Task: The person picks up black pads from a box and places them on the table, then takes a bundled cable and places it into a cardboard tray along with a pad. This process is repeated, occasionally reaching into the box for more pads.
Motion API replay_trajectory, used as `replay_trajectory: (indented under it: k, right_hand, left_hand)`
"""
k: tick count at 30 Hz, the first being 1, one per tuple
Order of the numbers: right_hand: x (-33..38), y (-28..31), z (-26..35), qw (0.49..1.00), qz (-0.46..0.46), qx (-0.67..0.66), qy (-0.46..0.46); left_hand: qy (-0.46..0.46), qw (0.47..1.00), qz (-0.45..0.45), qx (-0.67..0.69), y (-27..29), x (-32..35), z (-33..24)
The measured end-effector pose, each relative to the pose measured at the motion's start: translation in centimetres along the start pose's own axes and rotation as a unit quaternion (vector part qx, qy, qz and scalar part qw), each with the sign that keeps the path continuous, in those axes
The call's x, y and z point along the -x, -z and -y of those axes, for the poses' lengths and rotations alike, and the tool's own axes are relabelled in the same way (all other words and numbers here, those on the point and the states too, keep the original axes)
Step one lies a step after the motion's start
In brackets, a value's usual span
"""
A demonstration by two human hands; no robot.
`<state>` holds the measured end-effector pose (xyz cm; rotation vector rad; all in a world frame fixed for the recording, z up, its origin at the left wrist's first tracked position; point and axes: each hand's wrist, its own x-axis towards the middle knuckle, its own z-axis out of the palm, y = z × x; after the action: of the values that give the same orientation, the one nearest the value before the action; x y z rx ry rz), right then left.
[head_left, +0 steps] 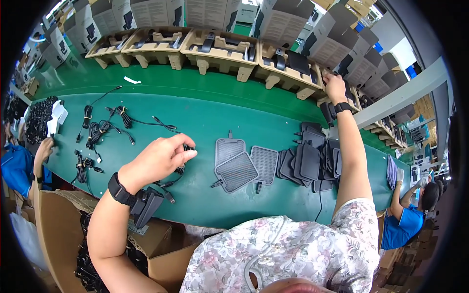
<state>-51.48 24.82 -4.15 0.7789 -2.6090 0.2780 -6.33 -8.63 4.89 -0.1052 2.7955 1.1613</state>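
My left hand (157,158) is closed around a coiled black cable (181,169), above the left half of the green table. Its plug end hangs down near a loose connector. My right arm stretches to the far right, where my right hand (335,88) has its fingers bent over the end of a brown moulded tray (312,92); its fingertips are partly hidden. In front of me lie flat dark grey mesh-faced pads (237,172) with short plugs. A heap of similar pads (307,161) rests to their right, below my right forearm.
Several tied black cables (97,129) lie at the left. Moulded trays (220,49) with black parts line the far side, with printed boxes (286,19) behind. A cardboard box of cables (161,261) stands near my left elbow. Co-workers in blue (403,222) sit at both ends.
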Motion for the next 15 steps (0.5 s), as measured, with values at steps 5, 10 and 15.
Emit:
replay_trajectory:
  k: [5, 10, 15]
  right_hand:
    - [0.9, -1.9, 0.8, 0.981, -0.192, -0.028, 0.025]
    - [1.9, -0.4, 0.2, 0.991, -0.087, -0.046, 0.087]
    - [0.8, -0.9, -1.3, 0.996, -0.052, -0.057, 0.045]
  left_hand:
    - [0.041, 0.999, 0.008, -0.015, 0.6, -0.2, -0.9]
    - [0.047, 0.997, -0.006, -0.054, 0.8, -0.2, 0.0]
    - [0.042, 0.98, -0.071, -0.179, 1.8, -0.4, 1.8]
